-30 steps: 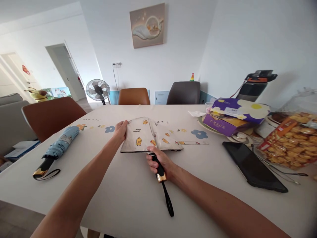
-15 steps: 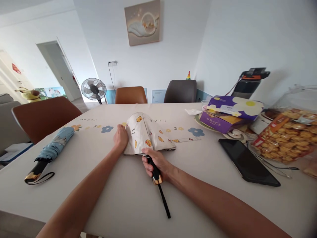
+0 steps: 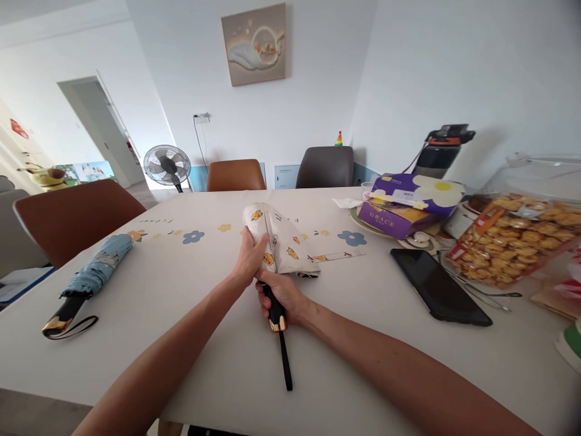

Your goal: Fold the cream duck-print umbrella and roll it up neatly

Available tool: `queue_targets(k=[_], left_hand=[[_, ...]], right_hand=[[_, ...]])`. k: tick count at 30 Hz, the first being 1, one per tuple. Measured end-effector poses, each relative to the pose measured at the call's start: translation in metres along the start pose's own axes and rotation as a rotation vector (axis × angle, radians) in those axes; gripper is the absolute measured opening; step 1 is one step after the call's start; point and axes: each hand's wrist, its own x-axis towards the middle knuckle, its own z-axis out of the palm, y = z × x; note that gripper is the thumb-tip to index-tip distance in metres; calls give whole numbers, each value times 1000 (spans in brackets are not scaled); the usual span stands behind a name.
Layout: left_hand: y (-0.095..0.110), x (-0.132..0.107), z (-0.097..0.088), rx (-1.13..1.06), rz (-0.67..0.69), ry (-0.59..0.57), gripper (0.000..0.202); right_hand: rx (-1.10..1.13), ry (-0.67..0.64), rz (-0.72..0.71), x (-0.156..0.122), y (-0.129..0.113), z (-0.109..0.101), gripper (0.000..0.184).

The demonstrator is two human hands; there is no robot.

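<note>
One cream patterned umbrella [image 3: 278,254] at middle of desk [image 3: 222,381], canopy [image 3: 293,249] partly gathered. Right grip [image 3: 285,297]: closed round its black handle [image 3: 275,306]. Left grip [image 3: 249,257]: clasping canopy's left side, touching the right. Blue umbrella [image 3: 97,272], furled, lies left; black phone [image 3: 438,286] lies right, both apart.

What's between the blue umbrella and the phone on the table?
The white patterned umbrella, with the left hand against its fabric and the right hand around its black handle. Head view.
</note>
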Motion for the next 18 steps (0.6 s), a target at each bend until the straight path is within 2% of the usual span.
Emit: queue_targets(k=[4, 8, 12, 18], left_hand=[[-1, 7, -5, -311, -241, -48, 35], [-3, 11, -12, -606, -433, -220, 40], [-4, 10, -18, -722, -458, -274, 41], [-6, 11, -18, -698, -465, -292, 41]], right_hand=[[-19, -68, 43, 2, 1, -4, 21], [-64, -186, 94, 4, 0, -7, 24], [-2, -190, 1, 6, 1, -6, 20], [39, -211, -39, 2, 1, -4, 28]])
